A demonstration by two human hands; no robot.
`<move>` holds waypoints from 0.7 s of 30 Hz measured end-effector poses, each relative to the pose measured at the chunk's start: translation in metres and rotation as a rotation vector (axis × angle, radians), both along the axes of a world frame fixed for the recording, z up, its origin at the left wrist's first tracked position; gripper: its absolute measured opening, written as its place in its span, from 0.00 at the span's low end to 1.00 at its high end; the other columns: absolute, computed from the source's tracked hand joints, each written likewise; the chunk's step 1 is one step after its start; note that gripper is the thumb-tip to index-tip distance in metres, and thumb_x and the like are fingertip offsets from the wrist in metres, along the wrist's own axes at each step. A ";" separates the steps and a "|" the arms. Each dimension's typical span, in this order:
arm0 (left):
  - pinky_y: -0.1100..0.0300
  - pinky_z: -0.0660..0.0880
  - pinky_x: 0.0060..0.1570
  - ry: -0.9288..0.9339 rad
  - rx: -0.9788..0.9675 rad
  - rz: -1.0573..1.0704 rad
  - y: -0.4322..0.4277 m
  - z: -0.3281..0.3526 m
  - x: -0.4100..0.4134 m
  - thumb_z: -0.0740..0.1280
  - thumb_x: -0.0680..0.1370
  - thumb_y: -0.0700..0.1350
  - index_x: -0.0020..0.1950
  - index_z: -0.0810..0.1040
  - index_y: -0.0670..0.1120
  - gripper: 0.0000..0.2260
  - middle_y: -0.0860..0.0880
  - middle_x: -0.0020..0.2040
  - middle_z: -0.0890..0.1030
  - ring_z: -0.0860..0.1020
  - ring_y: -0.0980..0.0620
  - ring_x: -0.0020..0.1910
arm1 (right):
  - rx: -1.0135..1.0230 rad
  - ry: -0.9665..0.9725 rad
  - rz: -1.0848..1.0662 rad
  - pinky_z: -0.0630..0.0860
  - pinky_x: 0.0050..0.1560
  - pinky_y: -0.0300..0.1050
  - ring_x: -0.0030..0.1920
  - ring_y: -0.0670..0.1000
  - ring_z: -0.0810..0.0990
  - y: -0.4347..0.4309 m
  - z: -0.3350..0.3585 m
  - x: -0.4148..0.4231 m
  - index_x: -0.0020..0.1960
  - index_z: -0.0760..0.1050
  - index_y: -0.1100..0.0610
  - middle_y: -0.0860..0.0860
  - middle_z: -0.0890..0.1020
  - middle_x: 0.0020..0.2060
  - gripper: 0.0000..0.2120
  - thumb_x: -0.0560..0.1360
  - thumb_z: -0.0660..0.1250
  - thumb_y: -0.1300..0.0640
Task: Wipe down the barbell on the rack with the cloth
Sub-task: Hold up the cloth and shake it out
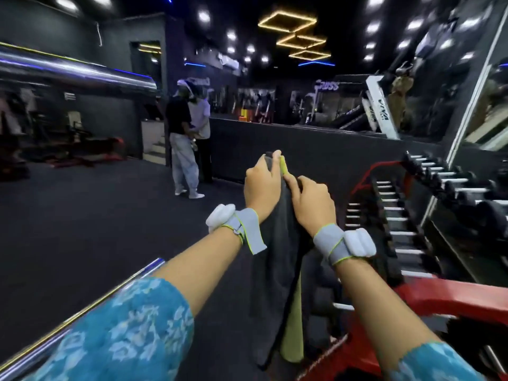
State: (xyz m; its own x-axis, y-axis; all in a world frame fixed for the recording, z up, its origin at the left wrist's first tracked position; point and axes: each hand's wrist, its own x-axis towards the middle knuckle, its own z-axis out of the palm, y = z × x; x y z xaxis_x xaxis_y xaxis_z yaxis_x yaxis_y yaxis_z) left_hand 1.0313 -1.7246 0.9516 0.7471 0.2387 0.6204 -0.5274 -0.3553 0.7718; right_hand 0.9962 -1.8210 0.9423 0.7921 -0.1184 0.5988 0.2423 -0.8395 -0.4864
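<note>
A dark grey cloth (pixel 277 270) with a yellow-green underside hangs down in front of me. My left hand (pixel 262 185) grips its top edge, fingers curled over it. Just to the right and slightly lower, my right hand (pixel 312 200) pinches the same cloth. A shiny chrome barbell (pixel 82 309) runs diagonally across the lower left, below and left of my left forearm; neither hand touches it. Another chrome bar (pixel 77 71) crosses the upper left, blurred.
A red rack (pixel 450 298) sits at the lower right, with rows of dumbbells (pixel 439 188) on a rack beyond it. Two people (pixel 189 138) stand on the dark floor ahead left. A mirror wall lines the right side.
</note>
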 end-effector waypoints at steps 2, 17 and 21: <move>0.54 0.63 0.38 -0.012 -0.001 0.033 0.004 0.004 0.056 0.57 0.81 0.54 0.40 0.69 0.46 0.15 0.39 0.41 0.80 0.76 0.38 0.45 | 0.030 -0.010 0.026 0.63 0.39 0.48 0.48 0.64 0.75 0.004 0.003 0.057 0.45 0.72 0.58 0.61 0.79 0.45 0.22 0.80 0.52 0.41; 0.55 0.64 0.38 -0.032 0.037 0.219 0.093 0.004 0.332 0.56 0.81 0.53 0.34 0.64 0.50 0.17 0.50 0.30 0.71 0.74 0.42 0.39 | 0.006 -0.020 0.201 0.65 0.39 0.49 0.45 0.62 0.75 0.084 0.003 0.356 0.41 0.68 0.57 0.58 0.76 0.39 0.22 0.80 0.51 0.40; 0.56 0.61 0.36 -0.006 0.046 0.302 0.129 -0.002 0.391 0.56 0.82 0.54 0.34 0.63 0.49 0.18 0.49 0.30 0.69 0.71 0.44 0.35 | -0.041 -0.048 0.263 0.64 0.40 0.49 0.47 0.63 0.74 0.119 -0.002 0.425 0.48 0.72 0.60 0.57 0.71 0.38 0.23 0.81 0.51 0.41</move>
State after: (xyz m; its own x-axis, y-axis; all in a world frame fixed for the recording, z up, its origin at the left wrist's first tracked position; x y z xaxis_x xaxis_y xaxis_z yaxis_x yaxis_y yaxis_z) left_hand 1.4225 -1.5958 0.9498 0.6431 0.4209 0.6398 -0.3971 -0.5311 0.7485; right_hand 1.4210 -1.7023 0.9401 0.7632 0.1133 0.6362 0.4768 -0.7632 -0.4361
